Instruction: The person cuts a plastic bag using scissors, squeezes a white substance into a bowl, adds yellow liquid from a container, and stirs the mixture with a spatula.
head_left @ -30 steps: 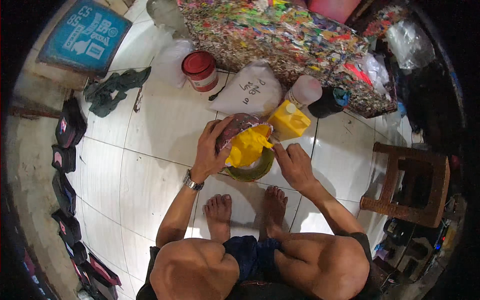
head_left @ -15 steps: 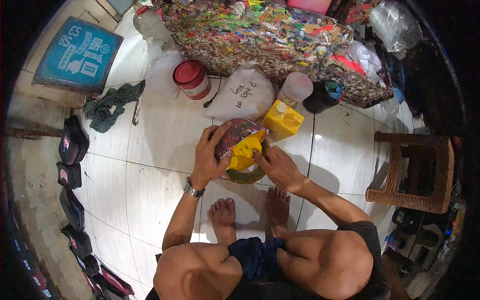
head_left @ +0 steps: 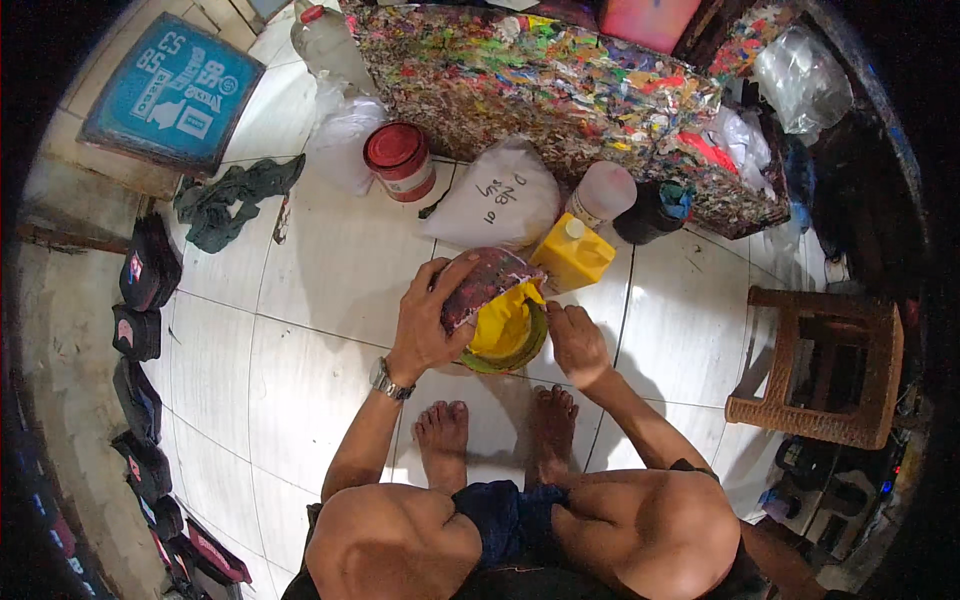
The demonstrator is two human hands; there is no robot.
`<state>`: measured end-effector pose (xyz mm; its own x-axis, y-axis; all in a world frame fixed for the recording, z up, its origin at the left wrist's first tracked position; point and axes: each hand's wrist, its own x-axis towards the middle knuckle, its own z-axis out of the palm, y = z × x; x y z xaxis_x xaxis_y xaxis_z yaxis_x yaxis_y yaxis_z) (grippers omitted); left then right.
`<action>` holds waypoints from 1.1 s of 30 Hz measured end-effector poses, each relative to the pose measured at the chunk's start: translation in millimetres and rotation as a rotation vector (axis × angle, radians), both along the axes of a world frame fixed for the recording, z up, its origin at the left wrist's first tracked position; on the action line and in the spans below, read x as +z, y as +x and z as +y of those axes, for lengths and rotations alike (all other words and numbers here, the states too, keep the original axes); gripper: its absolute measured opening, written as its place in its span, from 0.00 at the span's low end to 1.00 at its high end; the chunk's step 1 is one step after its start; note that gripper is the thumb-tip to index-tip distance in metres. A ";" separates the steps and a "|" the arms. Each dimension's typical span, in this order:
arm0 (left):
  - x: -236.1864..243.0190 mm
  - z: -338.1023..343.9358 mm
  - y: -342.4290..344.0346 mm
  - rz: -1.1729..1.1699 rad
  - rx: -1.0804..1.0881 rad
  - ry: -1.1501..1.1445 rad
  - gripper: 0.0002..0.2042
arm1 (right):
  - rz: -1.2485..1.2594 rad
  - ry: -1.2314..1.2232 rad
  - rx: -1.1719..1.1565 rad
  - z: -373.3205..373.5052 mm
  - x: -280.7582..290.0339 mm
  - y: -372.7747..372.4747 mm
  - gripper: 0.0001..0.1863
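Observation:
My left hand (head_left: 430,320) grips a red-brown stained container (head_left: 480,280), tipped with its mouth over a greenish bowl (head_left: 505,362). Thick yellow paste (head_left: 505,330) fills the opening between them, hanging from the container into the bowl. My right hand (head_left: 575,340) is closed at the right rim, fingertips by the yellow paste; I cannot make out what it holds, if anything. Just behind stands a yellow jug (head_left: 572,255) with a white cap, beside a white cylindrical container (head_left: 600,195), a white bag (head_left: 495,200) and a red can (head_left: 398,160).
My bare feet rest on white floor tiles (head_left: 310,390). A brown stool (head_left: 810,310) stands right, stacked black pieces (head_left: 140,330) and a blue board (head_left: 170,95) left, a dark cloth (head_left: 225,205) near the board. A multicoloured speckled block (head_left: 540,70) spans the back.
The stained container has tipped further down over the bowl, showing less of its inside. My right hand reached into the yellow paste half a second ago and has since drawn back to the right rim.

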<state>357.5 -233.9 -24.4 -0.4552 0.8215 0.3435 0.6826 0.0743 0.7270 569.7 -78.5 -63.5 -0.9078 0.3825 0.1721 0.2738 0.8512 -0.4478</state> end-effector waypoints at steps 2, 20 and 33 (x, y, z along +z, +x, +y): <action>-0.1 -0.7 -0.9 0.026 0.011 0.059 0.35 | -0.039 -0.065 -0.001 -9.4 -12.9 3.8 0.17; -8.4 -3.7 -13.9 0.029 0.041 0.224 0.31 | 0.221 0.114 -0.068 1.1 19.1 -19.1 0.17; -8.3 1.5 -15.5 0.087 0.136 0.360 0.32 | 0.162 0.020 0.173 -14.7 -4.3 -10.1 0.19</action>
